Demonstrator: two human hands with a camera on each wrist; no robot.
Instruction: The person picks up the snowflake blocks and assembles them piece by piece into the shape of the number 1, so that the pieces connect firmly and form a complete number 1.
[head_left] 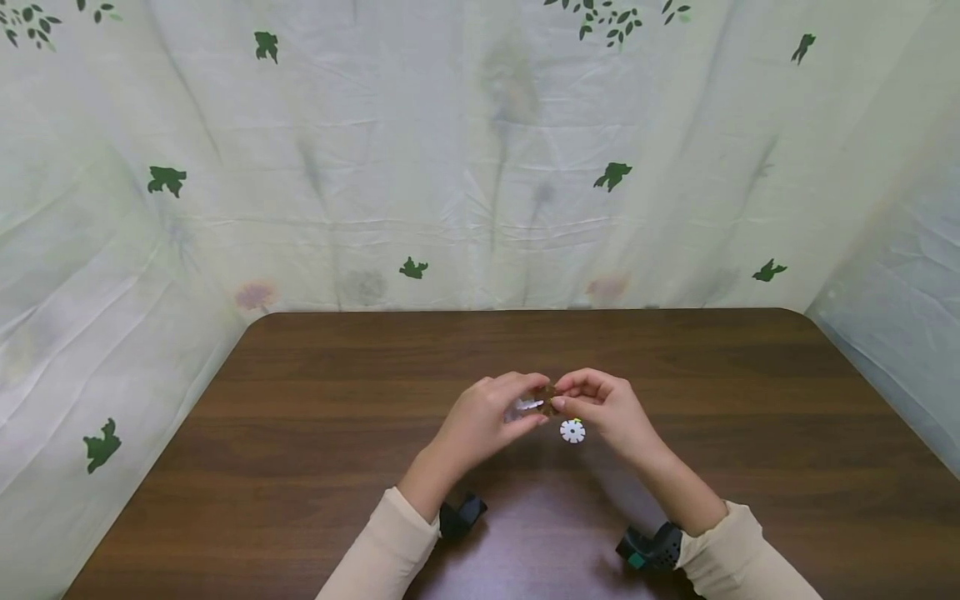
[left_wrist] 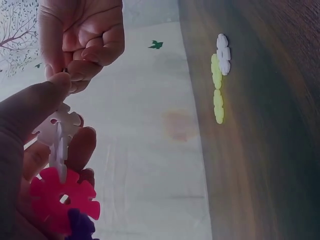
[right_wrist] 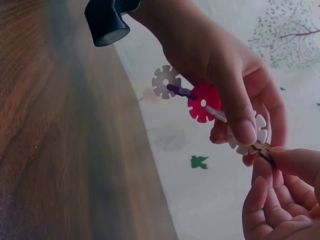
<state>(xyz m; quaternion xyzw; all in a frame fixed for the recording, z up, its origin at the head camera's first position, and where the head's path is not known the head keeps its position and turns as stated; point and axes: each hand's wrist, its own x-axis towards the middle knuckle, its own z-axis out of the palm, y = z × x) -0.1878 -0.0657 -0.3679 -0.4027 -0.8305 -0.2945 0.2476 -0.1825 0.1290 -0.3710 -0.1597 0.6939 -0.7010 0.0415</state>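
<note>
Above the middle of the table, my left hand (head_left: 486, 414) holds a chain of notched plastic discs by its end white disc (right_wrist: 261, 131). Beyond that disc run another white disc (left_wrist: 58, 145) set crosswise, a pink disc (right_wrist: 200, 112), a purple disc (right_wrist: 181, 91) and a pale disc (right_wrist: 160, 85). My right hand (head_left: 611, 417) pinches a brown notched disc (right_wrist: 265, 154) between thumb and fingers. The brown disc meets the edge of the end white disc, its contact partly covered by fingertips.
On the wooden table (head_left: 337, 467) below the hands lies a white disc (head_left: 572, 431). In the left wrist view, two yellow discs (left_wrist: 218, 106) lie in line beside it. A pale patterned curtain (head_left: 420, 167) stands behind the table's far edge.
</note>
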